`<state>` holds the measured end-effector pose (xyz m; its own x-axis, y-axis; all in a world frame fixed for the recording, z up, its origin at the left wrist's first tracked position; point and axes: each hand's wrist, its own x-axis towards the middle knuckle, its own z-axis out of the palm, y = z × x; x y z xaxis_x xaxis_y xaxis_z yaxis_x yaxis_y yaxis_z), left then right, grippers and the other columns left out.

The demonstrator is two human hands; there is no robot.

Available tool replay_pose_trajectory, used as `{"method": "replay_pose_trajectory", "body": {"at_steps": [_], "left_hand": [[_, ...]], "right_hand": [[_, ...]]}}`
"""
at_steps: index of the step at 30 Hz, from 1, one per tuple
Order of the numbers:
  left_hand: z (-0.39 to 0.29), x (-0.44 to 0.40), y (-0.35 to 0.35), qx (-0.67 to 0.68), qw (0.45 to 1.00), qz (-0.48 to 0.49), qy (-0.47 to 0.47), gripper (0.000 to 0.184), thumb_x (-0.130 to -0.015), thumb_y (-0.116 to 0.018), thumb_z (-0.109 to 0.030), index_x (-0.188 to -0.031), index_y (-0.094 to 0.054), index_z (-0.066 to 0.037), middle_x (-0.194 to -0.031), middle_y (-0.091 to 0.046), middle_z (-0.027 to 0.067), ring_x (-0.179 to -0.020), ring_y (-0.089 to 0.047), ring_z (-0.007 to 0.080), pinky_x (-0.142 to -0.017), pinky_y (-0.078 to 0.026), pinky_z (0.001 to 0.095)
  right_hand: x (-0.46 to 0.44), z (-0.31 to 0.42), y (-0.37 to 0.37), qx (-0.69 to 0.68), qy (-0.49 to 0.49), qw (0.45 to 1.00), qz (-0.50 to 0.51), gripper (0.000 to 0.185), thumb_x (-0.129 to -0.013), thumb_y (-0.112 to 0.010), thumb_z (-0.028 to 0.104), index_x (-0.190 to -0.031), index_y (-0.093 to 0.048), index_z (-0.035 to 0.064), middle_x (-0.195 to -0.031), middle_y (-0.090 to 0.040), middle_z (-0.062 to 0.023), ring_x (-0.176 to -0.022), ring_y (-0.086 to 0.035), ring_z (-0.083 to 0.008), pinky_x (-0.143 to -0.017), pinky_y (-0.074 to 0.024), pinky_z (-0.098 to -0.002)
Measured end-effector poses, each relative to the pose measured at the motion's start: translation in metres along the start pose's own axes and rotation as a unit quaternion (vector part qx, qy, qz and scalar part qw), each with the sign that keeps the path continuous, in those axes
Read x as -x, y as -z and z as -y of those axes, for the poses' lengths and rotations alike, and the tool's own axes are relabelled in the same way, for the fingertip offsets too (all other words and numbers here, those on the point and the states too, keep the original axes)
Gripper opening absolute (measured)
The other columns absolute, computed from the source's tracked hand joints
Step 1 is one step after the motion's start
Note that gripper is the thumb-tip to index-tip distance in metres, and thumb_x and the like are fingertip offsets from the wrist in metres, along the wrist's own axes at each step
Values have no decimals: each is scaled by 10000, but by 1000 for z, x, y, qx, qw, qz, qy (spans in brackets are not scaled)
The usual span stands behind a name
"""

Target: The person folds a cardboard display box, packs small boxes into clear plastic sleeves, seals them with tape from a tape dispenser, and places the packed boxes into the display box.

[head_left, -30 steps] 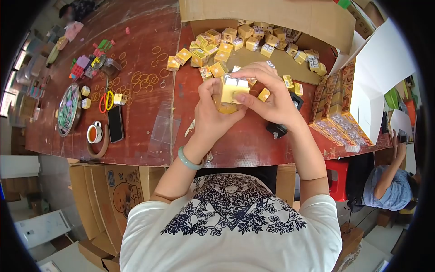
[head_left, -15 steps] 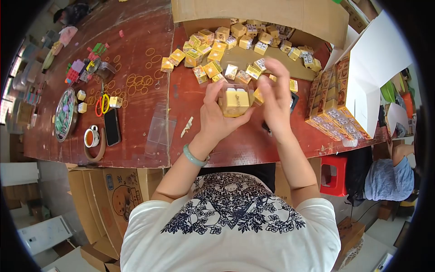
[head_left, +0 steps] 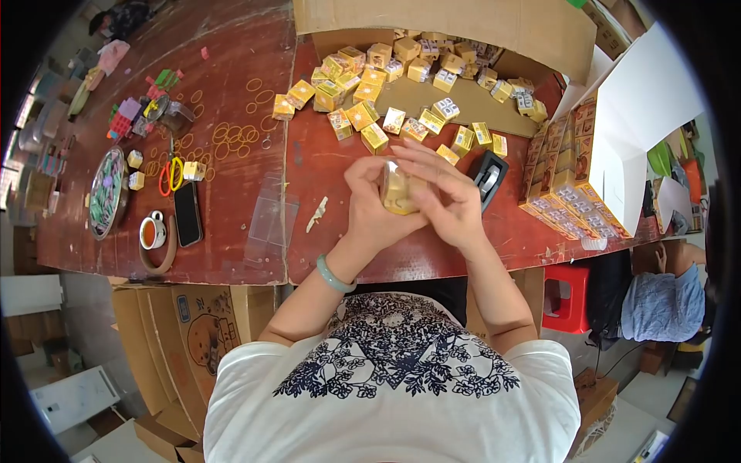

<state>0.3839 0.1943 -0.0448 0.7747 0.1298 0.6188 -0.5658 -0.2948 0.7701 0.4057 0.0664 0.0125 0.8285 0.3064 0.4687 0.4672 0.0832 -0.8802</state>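
The person's left hand [head_left: 366,207] is closed around a small yellow box with a glossy, clear surface [head_left: 397,191], held tilted above the red-brown wooden table [head_left: 316,170]. The right hand [head_left: 457,210] meets the box from the other side, fingers curved over it and partly hiding it, so the box sits clasped between both hands. A pale green bangle [head_left: 333,275] circles the left wrist.

Just right of the grip lies a black tape dispenser [head_left: 488,176]; near its left, a pale torn scrap [head_left: 316,214]. Just beyond the grip, small yellow-and-white printed cubes [head_left: 375,138] lie scattered, with more heaped farther out by a large brown cardboard flap [head_left: 448,27]. Farther right stand stacked orange-brown printed packs [head_left: 567,166]. Well to the left are a black phone [head_left: 187,214], a white cup of reddish-brown liquid [head_left: 153,230], scissors with red and yellow handles [head_left: 177,174] and thin yellow loops [head_left: 235,137].
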Motion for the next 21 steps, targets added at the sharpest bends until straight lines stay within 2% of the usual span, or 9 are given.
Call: {"method": "replay_pose_trajectory", "body": {"at_steps": [2,3,7,13,17,21], "left_hand": [[-4,-1,-1,49,998,-28,20,886,-630,-857,-20,-1314,-295,-71,-1123,-569,169,-944,-632,233,-755,-534,316],[-6,0,0,49,998,-29,21,886,-630,-857,-20,-1314,-295,-71,-1123,-569,169,-944,-632,233,-755,-534,316],[-12,2,1,20,998,10,51,908,-645,-850,-23,-1343,-269,-59,-1132,-577,187,-934,-638,226,-748,-537,308],[-8,9,0,-5,999,26,37,903,-655,-840,-12,-1358,-274,-57,-1130,-579,180,-931,-638,238,-757,-539,313],[-18,9,0,-16,997,47,59,871,-662,-832,-5,-1349,-298,-56,-1163,-560,189,-973,-627,253,-791,-538,332],[-21,11,-6,14,992,54,111,856,-666,-832,-11,-1346,-314,-58,-1191,-541,192,-1016,-612,253,-821,-532,341]], "right_hand": [[2,0,2,97,112,989,28,256,-863,-660,0,-1117,-691,-17,-1181,-690,-136,-1038,-658,-242,-942,-506,-318],[3,0,2,96,111,989,29,256,-863,-660,0,-1117,-691,-17,-1181,-690,-136,-1038,-658,-242,-942,-506,-318],[8,2,-1,6,-2,999,-43,234,-823,-680,-33,-1056,-708,-26,-1159,-695,-136,-1078,-653,-263,-940,-513,-340],[14,-4,6,25,24,999,-5,187,-829,-677,-32,-1011,-717,-23,-1128,-702,-136,-1112,-645,-286,-941,-514,-345],[19,-3,5,69,88,994,-3,169,-833,-678,-26,-998,-715,-25,-1099,-706,-137,-1141,-634,-301,-947,-511,-350],[24,-8,7,65,91,994,-18,170,-835,-671,-31,-998,-717,-23,-1076,-711,-139,-1155,-628,-306,-954,-506,-354]]}}
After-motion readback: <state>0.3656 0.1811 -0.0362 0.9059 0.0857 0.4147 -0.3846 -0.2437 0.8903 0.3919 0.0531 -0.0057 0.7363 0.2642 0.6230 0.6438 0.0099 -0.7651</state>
